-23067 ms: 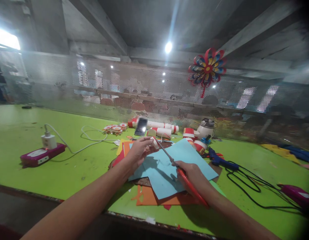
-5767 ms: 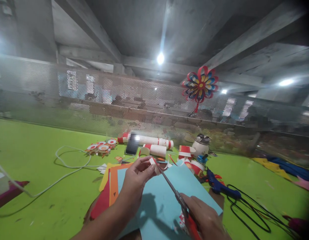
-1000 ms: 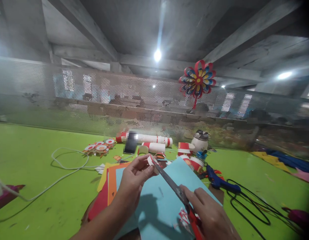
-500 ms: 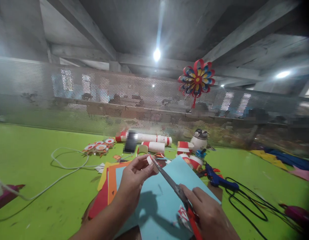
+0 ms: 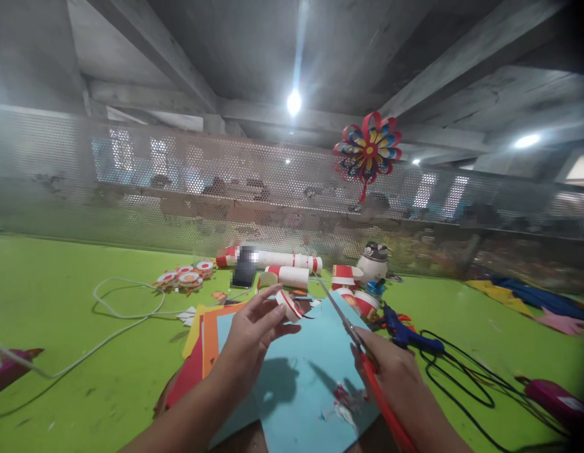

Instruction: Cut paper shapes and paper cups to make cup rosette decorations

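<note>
Between the thumb and fingers of my left hand [image 5: 257,330] is a white paper-cup ring [image 5: 287,307] with a red edge, and a thin red strip trails from its right side. My right hand [image 5: 393,362] grips scissors [image 5: 338,306] with red handles. The blades point up and away, apart from the ring. Beneath both hands lies a light blue paper sheet [image 5: 292,402] over orange paper [image 5: 209,346] and red paper [image 5: 190,380]. Small red and white paper scraps [image 5: 343,402] sit on the blue sheet below my right hand.
Behind the paper are a phone [image 5: 245,270], white tubes [image 5: 287,277], red-and-white paper cups [image 5: 343,275] and a penguin-like figure [image 5: 373,264]. A blue glue gun [image 5: 415,338] with a black cord lies right. At left are a white cable [image 5: 126,321] and round paper pieces [image 5: 188,277].
The scissors have moved right, away from the ring. The ring has tilted in my left hand, its red strip now hanging out to the right. More scraps show on the blue sheet.
</note>
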Demonstrator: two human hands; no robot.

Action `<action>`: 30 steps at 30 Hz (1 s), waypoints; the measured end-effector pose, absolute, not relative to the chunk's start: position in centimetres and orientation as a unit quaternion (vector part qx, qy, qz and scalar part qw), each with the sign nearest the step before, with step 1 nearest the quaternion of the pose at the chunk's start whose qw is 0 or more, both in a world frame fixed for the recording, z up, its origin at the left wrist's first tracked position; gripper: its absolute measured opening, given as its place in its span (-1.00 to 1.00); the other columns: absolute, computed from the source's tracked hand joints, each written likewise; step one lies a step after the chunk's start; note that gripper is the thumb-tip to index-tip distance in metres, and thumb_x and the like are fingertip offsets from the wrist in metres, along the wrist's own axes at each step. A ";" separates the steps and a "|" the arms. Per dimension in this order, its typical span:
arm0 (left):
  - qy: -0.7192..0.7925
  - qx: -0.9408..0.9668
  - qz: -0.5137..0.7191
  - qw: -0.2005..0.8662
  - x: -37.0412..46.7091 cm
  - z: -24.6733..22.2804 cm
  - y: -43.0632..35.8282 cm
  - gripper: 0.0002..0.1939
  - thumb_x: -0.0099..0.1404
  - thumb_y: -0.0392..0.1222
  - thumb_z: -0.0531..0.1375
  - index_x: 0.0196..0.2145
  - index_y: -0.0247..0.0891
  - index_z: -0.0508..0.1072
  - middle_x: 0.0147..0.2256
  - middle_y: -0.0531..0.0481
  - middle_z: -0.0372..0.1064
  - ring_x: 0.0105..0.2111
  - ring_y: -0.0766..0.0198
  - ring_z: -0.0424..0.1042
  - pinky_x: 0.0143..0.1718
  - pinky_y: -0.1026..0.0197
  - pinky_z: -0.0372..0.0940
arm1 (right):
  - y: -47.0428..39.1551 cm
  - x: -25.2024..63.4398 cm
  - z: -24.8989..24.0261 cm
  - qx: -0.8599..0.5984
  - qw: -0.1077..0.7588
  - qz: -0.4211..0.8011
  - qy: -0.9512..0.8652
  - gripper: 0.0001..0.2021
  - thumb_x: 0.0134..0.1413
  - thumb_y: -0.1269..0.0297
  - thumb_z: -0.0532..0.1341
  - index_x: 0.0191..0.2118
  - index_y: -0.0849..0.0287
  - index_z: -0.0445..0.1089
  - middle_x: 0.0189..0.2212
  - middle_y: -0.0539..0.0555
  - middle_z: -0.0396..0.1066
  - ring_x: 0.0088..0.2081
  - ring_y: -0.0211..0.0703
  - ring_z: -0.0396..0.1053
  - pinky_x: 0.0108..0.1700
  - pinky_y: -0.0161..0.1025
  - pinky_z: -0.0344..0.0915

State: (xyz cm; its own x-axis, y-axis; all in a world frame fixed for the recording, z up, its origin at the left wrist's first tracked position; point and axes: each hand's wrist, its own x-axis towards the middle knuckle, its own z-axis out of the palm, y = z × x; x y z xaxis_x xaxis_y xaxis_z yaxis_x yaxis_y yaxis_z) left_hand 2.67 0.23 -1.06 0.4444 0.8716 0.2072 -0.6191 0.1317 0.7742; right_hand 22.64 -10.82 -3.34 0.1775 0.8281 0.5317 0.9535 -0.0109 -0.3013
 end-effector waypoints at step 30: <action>0.284 0.740 0.498 0.351 0.7 -1.7 3.9 -0.53 -0.11 -0.28 0.35 -0.15 -0.15 0.49 -0.35 -0.07 0.43 -0.30 0.05 0.38 -0.27 0.19 0.17 | -8.1 23.8 -4.2 -0.789 0.134 -0.079 -0.594 -0.74 0.20 0.30 0.02 -0.09 0.18 0.39 -0.26 0.17 0.52 -0.24 -0.03 0.46 -0.35 -0.28 0.12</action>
